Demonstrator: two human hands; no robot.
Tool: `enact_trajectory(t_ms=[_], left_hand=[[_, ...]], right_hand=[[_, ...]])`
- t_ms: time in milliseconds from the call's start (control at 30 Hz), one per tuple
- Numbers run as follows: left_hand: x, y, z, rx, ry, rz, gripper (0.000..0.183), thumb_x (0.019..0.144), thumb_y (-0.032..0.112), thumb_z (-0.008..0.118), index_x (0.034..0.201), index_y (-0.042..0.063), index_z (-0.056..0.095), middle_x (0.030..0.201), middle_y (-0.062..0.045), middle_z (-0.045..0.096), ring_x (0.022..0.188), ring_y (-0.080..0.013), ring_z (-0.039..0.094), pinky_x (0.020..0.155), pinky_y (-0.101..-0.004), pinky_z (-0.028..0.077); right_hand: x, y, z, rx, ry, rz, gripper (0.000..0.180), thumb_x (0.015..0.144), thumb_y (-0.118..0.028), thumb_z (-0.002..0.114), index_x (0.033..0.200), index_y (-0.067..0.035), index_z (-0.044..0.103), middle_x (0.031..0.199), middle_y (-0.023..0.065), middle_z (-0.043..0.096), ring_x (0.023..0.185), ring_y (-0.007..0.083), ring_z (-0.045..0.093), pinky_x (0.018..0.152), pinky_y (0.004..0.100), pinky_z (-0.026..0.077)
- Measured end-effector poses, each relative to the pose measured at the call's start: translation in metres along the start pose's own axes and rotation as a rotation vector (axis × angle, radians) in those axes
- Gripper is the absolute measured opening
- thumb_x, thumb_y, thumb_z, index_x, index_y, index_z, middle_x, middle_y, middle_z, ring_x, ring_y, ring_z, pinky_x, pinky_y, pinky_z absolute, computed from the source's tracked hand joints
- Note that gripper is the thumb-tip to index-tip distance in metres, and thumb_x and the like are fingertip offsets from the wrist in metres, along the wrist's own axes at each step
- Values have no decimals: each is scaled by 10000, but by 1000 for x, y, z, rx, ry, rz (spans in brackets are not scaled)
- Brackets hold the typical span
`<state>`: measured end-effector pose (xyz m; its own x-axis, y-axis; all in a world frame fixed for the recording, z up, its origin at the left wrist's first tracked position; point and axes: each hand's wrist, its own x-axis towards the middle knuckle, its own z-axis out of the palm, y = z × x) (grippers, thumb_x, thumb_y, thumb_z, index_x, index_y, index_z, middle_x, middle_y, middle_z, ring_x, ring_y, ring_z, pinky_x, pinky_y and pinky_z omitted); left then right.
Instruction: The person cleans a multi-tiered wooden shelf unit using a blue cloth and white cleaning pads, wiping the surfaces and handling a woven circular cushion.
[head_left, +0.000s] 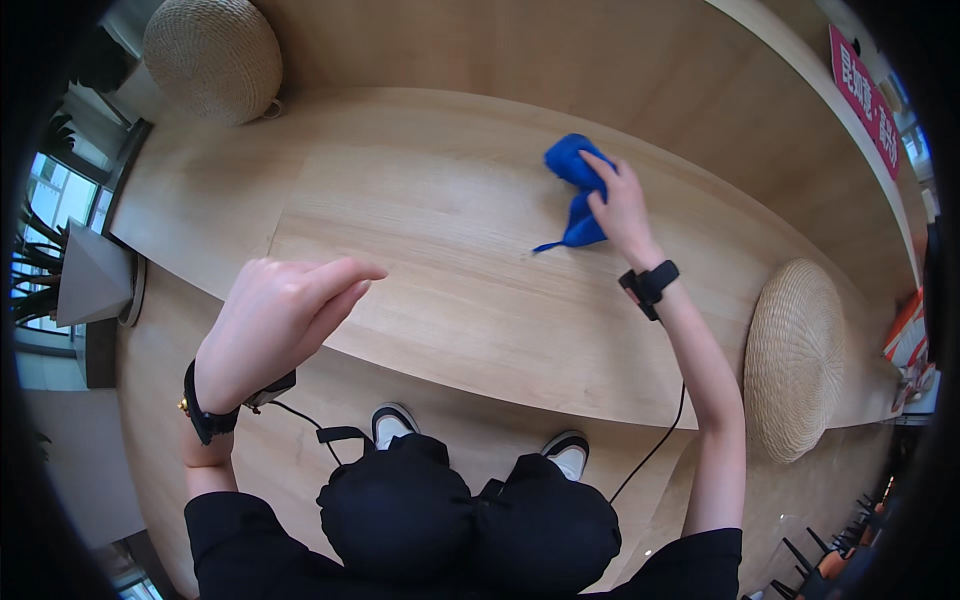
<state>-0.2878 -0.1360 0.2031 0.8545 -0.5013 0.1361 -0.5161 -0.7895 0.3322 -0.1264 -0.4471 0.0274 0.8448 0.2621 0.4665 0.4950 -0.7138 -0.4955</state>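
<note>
A crumpled blue cloth (573, 161) lies on the pale wooden bench (450, 202), towards its back edge. On top of it rests my right hand (619, 202), fingers spread over the fabric; whether they pinch it I cannot tell. One thin corner of the cloth trails towards the front left. My left hand (292, 300) hovers near the bench's front edge at the left, fingers bent together and thumb near the index finger, with nothing visible between them. Black straps with small devices sit on both wrists.
Round woven cushions stand at the back left (214, 60) and at the right (795, 360) of the bench. A potted plant (97, 277) is at the far left. Behind the bench rises a wooden backrest (637, 60) with a pink sign (864, 101). Black cables hang near both arms.
</note>
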Motion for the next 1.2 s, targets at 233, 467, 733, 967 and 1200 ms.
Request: enact_trajectory(t_ms=[233,467,733,967,1200], left_hand=[[-57,-26,27,-90,-56,-329,130,810,64,516,902,61,608,585,-137,518,499,-263,513,459,-311,385],[-107,-39,15,-87,-102,-654,139,832,114,501,880,76,627,521,-125,493,454,-257,495,434,-331,364],[-110,-19,6,-9,-144,-716,152,830,126,507,920,87,623,503,-116,462,450,-236,476,446,-321,377],[-107,7,-11,25,-222,-800,163,836,135,500,937,81,616,568,-125,513,492,-253,506,484,-323,409],[-104,14,-9,30,-208,-741,173,839,108,501,967,109,619,519,-103,451,417,-195,408,432,-282,346]], right_hand=[[-76,172,-60,-647,6,530,446,796,-150,444,1236,-80,435,1239,303,357,1149,417,354,966,426,312],[47,98,72,-402,-208,398,487,799,-169,426,1279,-101,376,1327,261,265,1224,406,261,1000,456,255],[93,-161,260,19,-491,-124,354,811,-192,413,1127,-232,565,1337,108,345,1259,261,272,1031,424,197],[3,-280,273,285,-691,-725,156,688,-159,608,830,-191,666,955,18,586,1004,204,505,738,357,437],[-36,-325,247,267,-434,-1063,110,710,-183,565,779,-171,649,852,20,561,880,190,539,730,364,396]])
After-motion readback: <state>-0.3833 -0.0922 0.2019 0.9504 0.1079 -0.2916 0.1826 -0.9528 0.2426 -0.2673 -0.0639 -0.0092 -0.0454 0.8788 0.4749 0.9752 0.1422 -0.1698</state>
